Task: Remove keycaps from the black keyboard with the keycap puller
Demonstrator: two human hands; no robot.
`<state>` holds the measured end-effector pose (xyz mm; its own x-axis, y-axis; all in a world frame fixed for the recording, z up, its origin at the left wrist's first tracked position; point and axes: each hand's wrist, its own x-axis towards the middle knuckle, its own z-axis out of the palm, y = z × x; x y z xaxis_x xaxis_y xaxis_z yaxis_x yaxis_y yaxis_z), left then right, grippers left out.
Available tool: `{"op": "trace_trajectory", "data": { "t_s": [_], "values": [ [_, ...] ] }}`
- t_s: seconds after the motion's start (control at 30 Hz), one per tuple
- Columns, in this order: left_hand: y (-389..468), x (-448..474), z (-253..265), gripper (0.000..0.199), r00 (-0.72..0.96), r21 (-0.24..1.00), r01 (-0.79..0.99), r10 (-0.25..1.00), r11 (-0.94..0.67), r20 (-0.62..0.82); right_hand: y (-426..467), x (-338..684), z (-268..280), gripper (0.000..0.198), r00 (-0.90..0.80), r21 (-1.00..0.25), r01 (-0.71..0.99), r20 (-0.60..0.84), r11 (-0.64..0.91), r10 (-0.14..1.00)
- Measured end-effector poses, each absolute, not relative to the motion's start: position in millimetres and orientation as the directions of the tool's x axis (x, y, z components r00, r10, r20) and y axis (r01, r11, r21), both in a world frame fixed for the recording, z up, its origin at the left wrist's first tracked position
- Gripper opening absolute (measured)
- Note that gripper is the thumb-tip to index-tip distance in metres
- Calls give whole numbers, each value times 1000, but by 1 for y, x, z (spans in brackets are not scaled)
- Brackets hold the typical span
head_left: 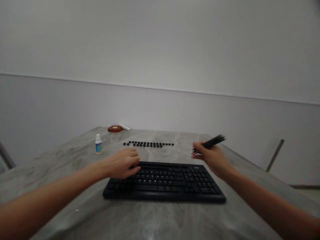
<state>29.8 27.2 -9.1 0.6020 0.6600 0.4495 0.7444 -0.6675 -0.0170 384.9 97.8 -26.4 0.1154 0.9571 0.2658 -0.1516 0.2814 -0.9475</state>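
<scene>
A black keyboard lies on the table in front of me, its letter area paler in places. My left hand is over its back left corner, fingers curled in and thumb pointing right. What its fingers hold, if anything, is hidden. To the right, above the keyboard's back right corner, my right hand is closed around a black brush. The brush's blurred, bristle-like end points up and right, and something small and shiny shows by the fingertips. Several black keycaps sit in two rows behind the keyboard.
A small white bottle with a blue and yellow label stands at the left of the grey marbled table. At the far left edge are a reddish-brown box and a flat white object. A pale wall rises behind.
</scene>
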Motion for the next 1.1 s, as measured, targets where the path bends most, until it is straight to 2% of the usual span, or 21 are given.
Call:
{"op": "trace_trajectory", "data": {
  "t_s": [0.07,0.17,0.2,0.33,0.5,0.63,0.73,0.87,0.97,1.1],
  "values": [
    [50,81,-21,9,677,24,677,636,-736,371,96,362,-44,25,-30,-971,-131,205,200,978],
    [85,141,-44,25,562,223,671,681,-707,469,103,335,-66,35,-142,-974,-159,184,161,973],
    [93,152,-52,25,519,318,636,695,-703,498,105,331,-71,36,-167,-975,-144,193,170,967],
    [105,158,-73,24,562,420,548,690,-724,456,101,334,-80,28,-258,-964,22,250,265,933],
    [104,146,-74,23,639,581,408,675,-704,369,90,339,-78,18,-302,-898,159,350,409,886],
    [110,144,-70,19,697,630,377,656,-679,290,85,339,-77,4,-378,-697,303,538,650,753],
    [115,141,-70,12,732,677,331,631,-657,255,83,339,-77,12,-443,-561,307,630,768,637],
    [120,140,-73,10,710,712,290,643,-639,287,83,340,-76,25,-498,-488,370,615,791,612],
    [121,141,-75,13,707,717,291,647,-634,286,84,341,-76,27,-531,-457,398,593,796,605],
    [120,143,-74,14,720,716,278,632,-641,287,85,345,-73,31,-642,-414,416,496,810,584]
  ]
}}
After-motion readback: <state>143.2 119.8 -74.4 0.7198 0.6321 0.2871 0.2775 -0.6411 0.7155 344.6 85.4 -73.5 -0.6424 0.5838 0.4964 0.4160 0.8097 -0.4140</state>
